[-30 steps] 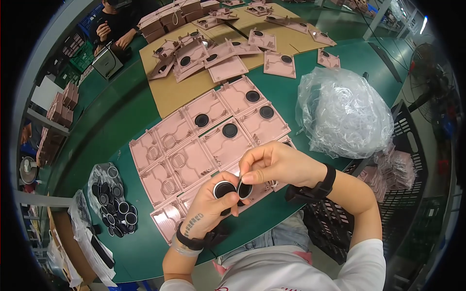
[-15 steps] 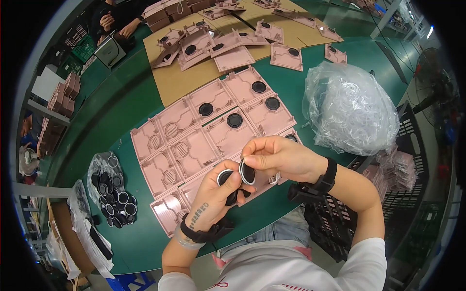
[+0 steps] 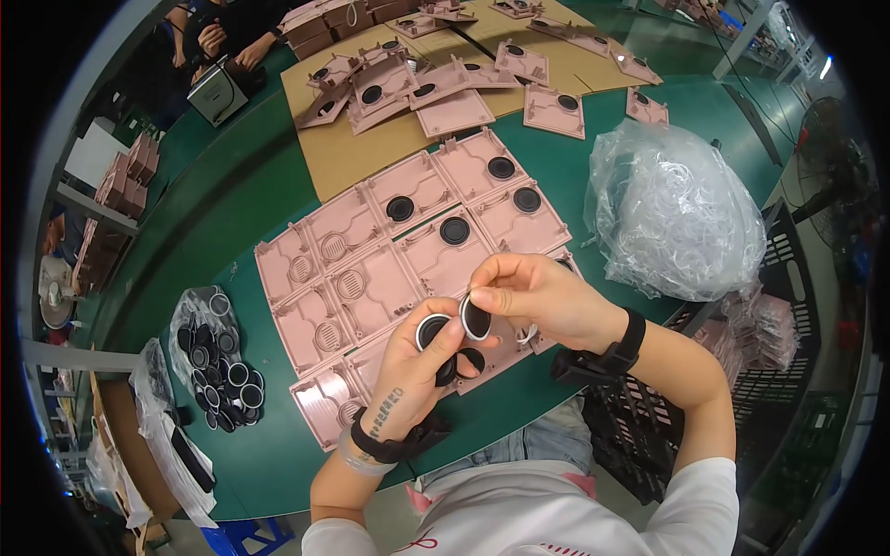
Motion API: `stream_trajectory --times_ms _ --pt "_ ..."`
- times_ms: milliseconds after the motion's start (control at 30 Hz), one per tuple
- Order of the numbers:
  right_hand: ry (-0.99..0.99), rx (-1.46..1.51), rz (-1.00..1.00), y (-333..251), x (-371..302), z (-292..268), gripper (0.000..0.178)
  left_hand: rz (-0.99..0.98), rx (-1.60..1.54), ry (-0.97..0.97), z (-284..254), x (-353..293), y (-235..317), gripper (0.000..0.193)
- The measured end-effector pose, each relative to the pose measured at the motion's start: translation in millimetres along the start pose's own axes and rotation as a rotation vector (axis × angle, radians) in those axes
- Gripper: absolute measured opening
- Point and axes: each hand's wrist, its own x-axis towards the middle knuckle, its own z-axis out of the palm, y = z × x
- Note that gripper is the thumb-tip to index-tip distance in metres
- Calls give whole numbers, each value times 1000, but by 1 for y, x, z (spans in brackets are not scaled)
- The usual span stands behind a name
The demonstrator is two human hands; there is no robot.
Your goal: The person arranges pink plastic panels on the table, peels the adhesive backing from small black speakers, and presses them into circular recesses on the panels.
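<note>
Between thumb and fingers, my right hand (image 3: 542, 301) pinches a black disc with a pale rim (image 3: 476, 321), tilted on edge. My left hand (image 3: 414, 371) is closed round several more black discs (image 3: 430, 333) of the same kind, close beside it. Both hands are over the near part of a block of pink plastic panels (image 3: 375, 298) with moulded ribs and round slotted grilles. Black discs (image 3: 454, 231) sit in several panels on the right side, while grilles (image 3: 351, 284) show bare on the left. My hands hide part of the nearest row.
A plastic bag with loose black discs (image 3: 222, 371) lies at left. A bulging clear bag (image 3: 677, 218) stands at right, above a black crate (image 3: 774, 361). More pink panels (image 3: 454, 113) are heaped on cardboard (image 3: 324, 171) at the far side. Another person's hands (image 3: 248, 54) show far left.
The disc in my right hand has turned slightly and shows more of its dark face. My left hand keeps its grip. The whole view has shifted a little.
</note>
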Motion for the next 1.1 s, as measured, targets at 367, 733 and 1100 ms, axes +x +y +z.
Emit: stream_trajectory --times_ms 367,733,1100 --pt "216 -819 -653 25 1 4 17 36 -23 -25 -7 -2 -4 38" --pt "341 -969 -501 8 -9 22 16 114 26 118 -8 4 -12 21" --pt "337 -703 -408 -1 -9 19 12 164 144 138 -17 4 -15 18"
